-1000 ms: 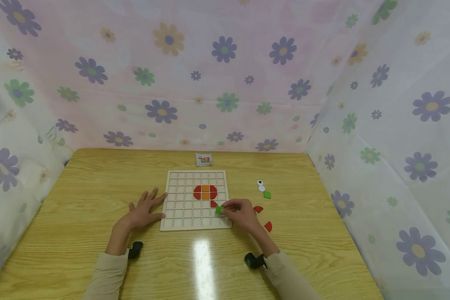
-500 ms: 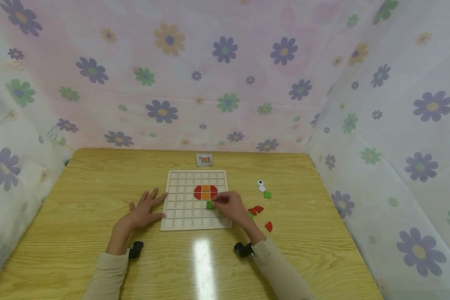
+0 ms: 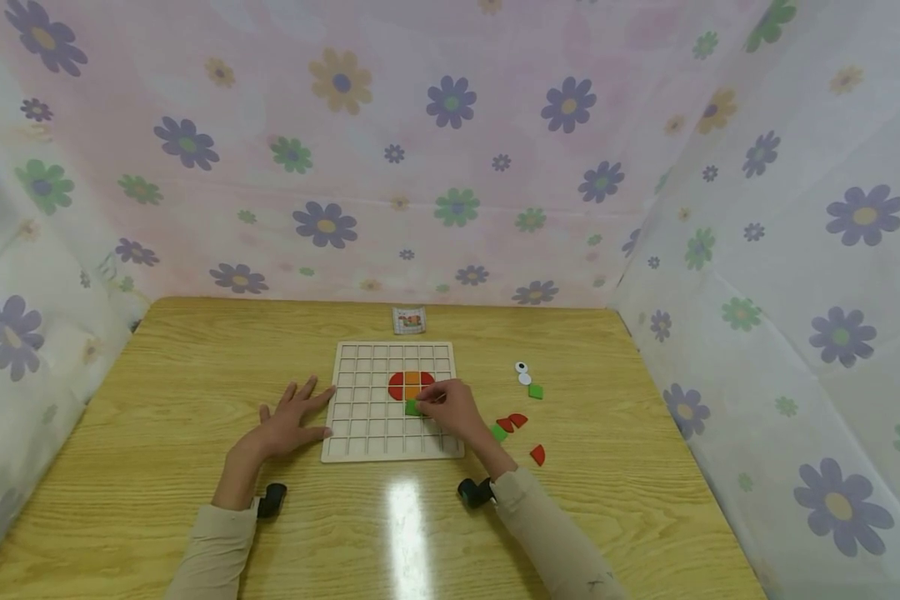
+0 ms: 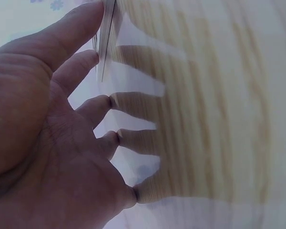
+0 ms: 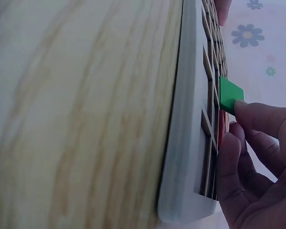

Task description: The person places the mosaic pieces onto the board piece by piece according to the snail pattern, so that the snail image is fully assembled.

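A pale wooden grid board (image 3: pixel 345 447) lies on the table. My right hand (image 3: pixel 456 410) is over its right half and pinches a green square tile (image 3: pixel 412 407) between thumb and fingertips. The right wrist view has this tile (image 5: pixel 231 95) tilted at the grid, with a strip of red (image 5: pixel 222 126) beside it. Just beyond the tile, orange squares (image 3: pixel 412 379) sit in the cells, flanked by rounded red pieces (image 3: pixel 396 386). My left hand (image 3: pixel 285 427) rests with spread fingers, its thumb and index finger at the board's left edge; the left wrist view has the palm (image 4: pixel 57 138).
Right of the board lie red quarter-round pieces (image 3: pixel 537 455), a green tile (image 3: pixel 499 432), another green piece (image 3: pixel 536 391) and white round pieces (image 3: pixel 524 378), one with a black dot. A small picture card (image 3: pixel 408 320) lies behind the board. Flowered curtains (image 3: pixel 450 208) surround the table.
My right hand has moved left and slightly away with the green tile, from the board's right side to just below the orange squares. The left hand has stayed put.
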A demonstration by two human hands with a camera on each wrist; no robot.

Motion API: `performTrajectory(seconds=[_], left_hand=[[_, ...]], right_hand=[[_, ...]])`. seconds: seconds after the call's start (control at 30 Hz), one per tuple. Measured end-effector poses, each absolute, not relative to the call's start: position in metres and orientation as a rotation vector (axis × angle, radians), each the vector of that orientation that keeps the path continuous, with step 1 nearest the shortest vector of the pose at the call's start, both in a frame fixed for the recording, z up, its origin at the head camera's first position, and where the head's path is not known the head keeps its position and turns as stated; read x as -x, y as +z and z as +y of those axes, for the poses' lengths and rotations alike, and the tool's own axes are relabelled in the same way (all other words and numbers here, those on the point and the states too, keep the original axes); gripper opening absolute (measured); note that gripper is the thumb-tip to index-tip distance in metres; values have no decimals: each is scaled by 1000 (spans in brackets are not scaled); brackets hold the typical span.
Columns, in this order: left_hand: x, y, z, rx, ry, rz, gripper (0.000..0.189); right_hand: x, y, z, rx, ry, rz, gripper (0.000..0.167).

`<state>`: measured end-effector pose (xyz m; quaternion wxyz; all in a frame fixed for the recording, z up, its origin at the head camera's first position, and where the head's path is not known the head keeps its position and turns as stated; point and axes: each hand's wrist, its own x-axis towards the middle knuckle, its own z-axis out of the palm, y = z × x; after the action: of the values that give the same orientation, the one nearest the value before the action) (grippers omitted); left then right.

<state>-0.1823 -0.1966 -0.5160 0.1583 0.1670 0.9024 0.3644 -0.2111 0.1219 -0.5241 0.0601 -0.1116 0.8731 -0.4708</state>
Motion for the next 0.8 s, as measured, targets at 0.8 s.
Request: performTrajectory(seconds=[0.8], left_hand=[[183,-519,-194,-475,1061,2582,73]], right_hand=[[212,-529,119,340,-1383,2728,6]])
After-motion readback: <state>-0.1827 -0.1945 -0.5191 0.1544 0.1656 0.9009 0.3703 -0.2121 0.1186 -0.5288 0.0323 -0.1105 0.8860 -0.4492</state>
